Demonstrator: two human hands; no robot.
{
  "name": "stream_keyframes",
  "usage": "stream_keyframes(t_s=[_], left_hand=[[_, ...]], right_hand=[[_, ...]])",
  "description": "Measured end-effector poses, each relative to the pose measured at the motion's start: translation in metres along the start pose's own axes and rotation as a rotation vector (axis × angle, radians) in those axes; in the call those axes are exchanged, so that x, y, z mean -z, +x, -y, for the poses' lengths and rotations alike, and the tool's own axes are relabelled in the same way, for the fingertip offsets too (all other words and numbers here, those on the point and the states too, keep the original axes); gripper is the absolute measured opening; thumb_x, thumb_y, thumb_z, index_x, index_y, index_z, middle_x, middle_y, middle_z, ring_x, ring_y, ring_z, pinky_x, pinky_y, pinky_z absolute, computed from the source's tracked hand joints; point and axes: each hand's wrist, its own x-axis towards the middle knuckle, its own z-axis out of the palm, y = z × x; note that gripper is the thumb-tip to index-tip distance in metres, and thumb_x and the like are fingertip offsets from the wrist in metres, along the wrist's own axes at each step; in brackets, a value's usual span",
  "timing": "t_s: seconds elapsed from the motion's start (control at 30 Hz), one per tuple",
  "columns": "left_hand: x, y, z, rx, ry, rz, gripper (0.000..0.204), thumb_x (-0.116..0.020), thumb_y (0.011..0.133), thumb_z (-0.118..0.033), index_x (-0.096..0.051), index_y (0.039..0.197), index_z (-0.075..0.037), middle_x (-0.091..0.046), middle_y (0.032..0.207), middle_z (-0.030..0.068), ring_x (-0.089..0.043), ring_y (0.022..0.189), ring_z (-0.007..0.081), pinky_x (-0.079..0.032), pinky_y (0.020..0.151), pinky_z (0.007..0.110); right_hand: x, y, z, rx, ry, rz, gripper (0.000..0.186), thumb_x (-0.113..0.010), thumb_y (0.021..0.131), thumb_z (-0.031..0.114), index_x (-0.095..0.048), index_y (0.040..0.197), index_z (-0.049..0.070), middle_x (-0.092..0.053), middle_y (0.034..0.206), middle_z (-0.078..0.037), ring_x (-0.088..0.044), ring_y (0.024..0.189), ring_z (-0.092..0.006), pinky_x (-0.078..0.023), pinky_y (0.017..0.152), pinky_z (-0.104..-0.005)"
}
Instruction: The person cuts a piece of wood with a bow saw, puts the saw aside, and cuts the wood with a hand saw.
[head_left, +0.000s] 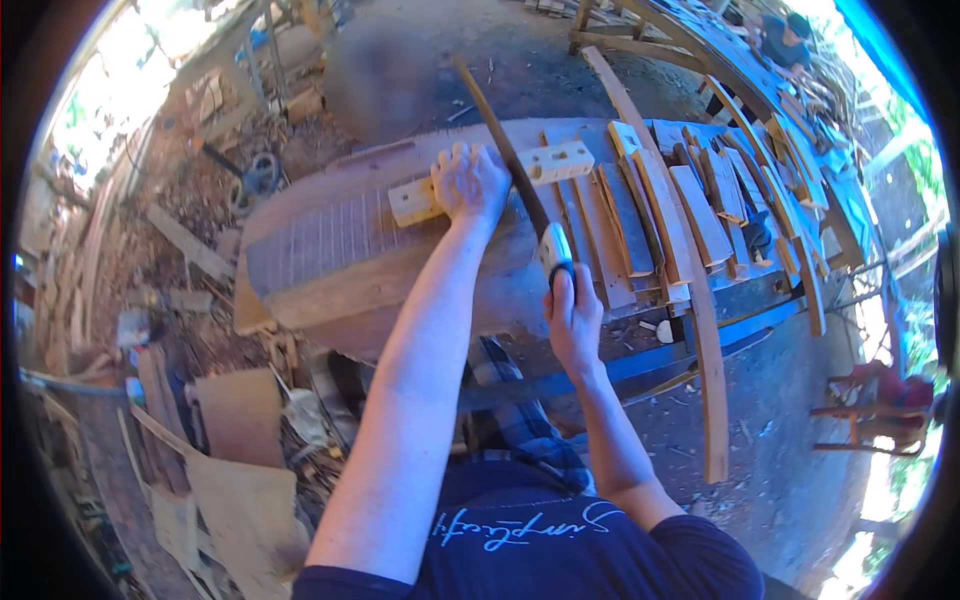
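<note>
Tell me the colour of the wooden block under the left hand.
Pale yellowish, light wood block, pressed down by the left hand; shows in the head view.

A: Where does the view look from?
B: From the person's head, down and forward over both forearms onto the workbench (330, 290), close in.
A: How wide?
B: A fisheye: straight edges bend at the rim, and ground shows left and right of the bench.
A: Any second view?
B: Only this one
</note>
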Motion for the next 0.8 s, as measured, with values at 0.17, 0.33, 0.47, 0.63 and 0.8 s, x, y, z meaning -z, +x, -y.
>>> stream_keyframes(t_s=[0.17, 0.33, 0.47, 0.63, 0.8], left_hand=[[0.002, 0.005, -0.012, -0.024, 0.051, -0.006, 0.016, -0.057, 0.079, -0.023, -0.065, 0.069, -0.013, -0.062, 0.082, 0.0084, -0.059, 0.085, 0.0278, -0.044, 0.074, 0.042], [0.000, 0.005, -0.007, -0.161, 0.056, -0.088, 0.020, -0.056, 0.081, -0.025, -0.063, 0.066, -0.013, -0.063, 0.079, 0.0075, -0.061, 0.080, 0.0298, -0.046, 0.068, 0.043], [-0.011, 0.005, 0.008, -0.171, 0.097, -0.123, 0.024, -0.054, 0.084, -0.026, -0.064, 0.068, -0.010, -0.064, 0.080, 0.0094, -0.061, 0.080, 0.0316, -0.047, 0.069, 0.045], [-0.007, 0.003, -0.002, -0.206, 0.068, -0.024, 0.028, -0.051, 0.087, -0.026, -0.063, 0.072, -0.007, -0.063, 0.080, 0.0134, -0.061, 0.080, 0.0337, -0.047, 0.071, 0.047], [-0.001, 0.002, -0.004, -0.185, 0.082, -0.012, 0.034, -0.046, 0.090, -0.030, -0.065, 0.074, -0.007, -0.066, 0.083, 0.0151, -0.063, 0.084, 0.0350, -0.049, 0.073, 0.048]], right_hand=[[0.058, -0.111, -0.022, -0.038, 0.033, -0.003, 0.019, -0.053, 0.095, 0.021, -0.055, 0.101, 0.003, -0.055, 0.067, -0.010, -0.056, 0.061, -0.0156, -0.046, 0.058, -0.0302], [0.038, -0.049, 0.015, -0.092, 0.042, 0.033, 0.019, -0.053, 0.096, 0.022, -0.054, 0.096, 0.003, -0.052, 0.069, -0.014, -0.056, 0.063, -0.0249, -0.045, 0.060, -0.0354], [0.018, -0.002, 0.011, 0.096, 0.017, 0.043, 0.022, -0.054, 0.096, 0.024, -0.051, 0.094, 0.002, -0.053, 0.076, -0.018, -0.056, 0.067, -0.0337, -0.045, 0.062, -0.0402], [0.022, -0.021, 0.015, 0.180, 0.000, 0.049, 0.025, -0.054, 0.096, 0.026, -0.047, 0.097, 0.002, -0.054, 0.085, -0.022, -0.057, 0.079, -0.0369, -0.045, 0.067, -0.0423], [0.015, -0.012, 0.029, -0.088, 0.100, 0.137, 0.028, -0.056, 0.094, 0.029, -0.047, 0.098, 0.003, -0.056, 0.080, -0.022, -0.059, 0.075, -0.0397, -0.045, 0.064, -0.0439]])
